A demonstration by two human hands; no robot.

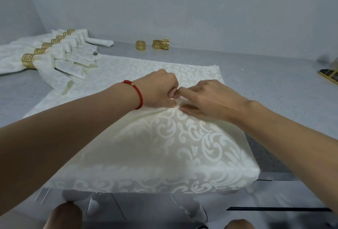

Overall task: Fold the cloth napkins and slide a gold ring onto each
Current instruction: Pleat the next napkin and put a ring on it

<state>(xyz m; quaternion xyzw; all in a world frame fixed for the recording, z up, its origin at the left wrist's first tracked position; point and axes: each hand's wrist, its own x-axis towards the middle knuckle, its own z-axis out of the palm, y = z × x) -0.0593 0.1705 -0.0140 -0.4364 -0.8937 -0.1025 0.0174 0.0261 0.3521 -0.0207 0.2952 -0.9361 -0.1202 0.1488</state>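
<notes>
Here both hands meet at the middle of the cream damask cloth napkin with a white scroll pattern [164, 137], spread flat on the grey speckled table [274, 75] w/ its near edge hanging over the table front. The left hand [157, 89], red cord bracelet [139, 95] on the wrist, is curled & pinching a small gathered ridge of fabric at the centre. The right hand [204, 99] pinches the same ridge between index and thumb, other fingers lying loosely on the cloth. Judging by that, it's the pleating/gathering step: holding the centre keeps the folds from springing flat.

Three loose gold cut-out metal rings [157, 44] stand at the far side, well apart from the hands, prob. parked there for reach once the folds are set. At far left a row of finished folded napkins [60, 55], each w/ a gold band, overlaps neatly, out of the working area.
</notes>
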